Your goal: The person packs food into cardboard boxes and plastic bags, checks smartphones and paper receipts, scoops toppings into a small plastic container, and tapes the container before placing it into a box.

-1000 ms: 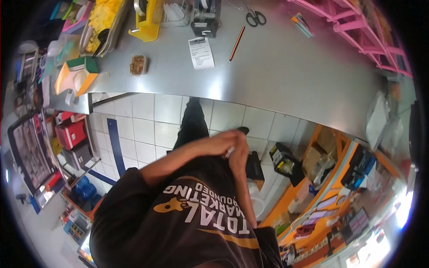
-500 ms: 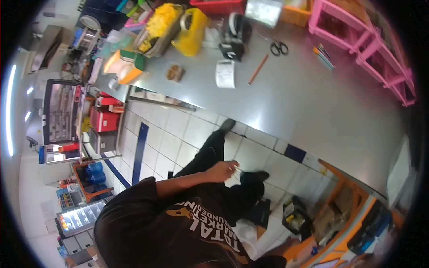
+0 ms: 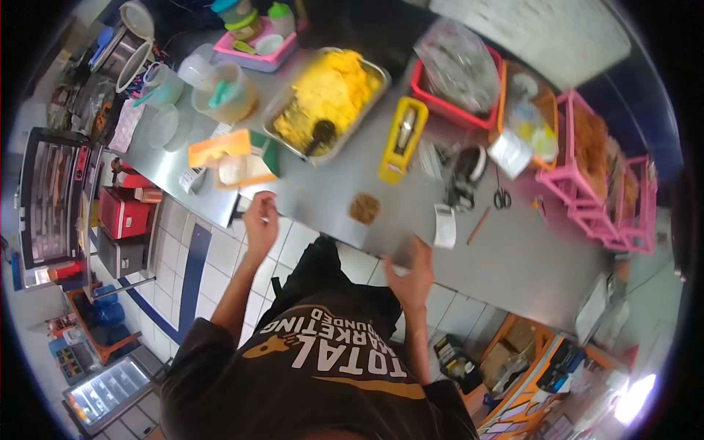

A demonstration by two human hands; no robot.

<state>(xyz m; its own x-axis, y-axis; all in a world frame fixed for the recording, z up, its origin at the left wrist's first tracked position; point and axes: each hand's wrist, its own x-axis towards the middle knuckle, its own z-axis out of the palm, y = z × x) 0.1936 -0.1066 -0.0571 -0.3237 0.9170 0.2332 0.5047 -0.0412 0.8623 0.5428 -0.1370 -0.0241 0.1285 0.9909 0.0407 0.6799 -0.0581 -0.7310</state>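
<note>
My left hand is raised at the table's front edge with its fingers curled together; what they hold, if anything, is hidden. Just beyond it lies an orange, white and green carton with a round white item on it. My right hand is at the front edge too, thumb and fingers apart, with nothing in it. Between the hands, farther in on the metal table, is a small brown block. A white paper slip and a brown pencil-like stick lie right of it.
A metal tray of yellow food with a dark scoop stands at the back. Beside it are a yellow slicer-like tool, a red basket and pink racks. Scissors lie on the right; plastic tubs stand left.
The view has swung and levelled, showing more of the table's back. My left hand has moved from before my body to the table edge, and my right hand has come up to the edge.
</note>
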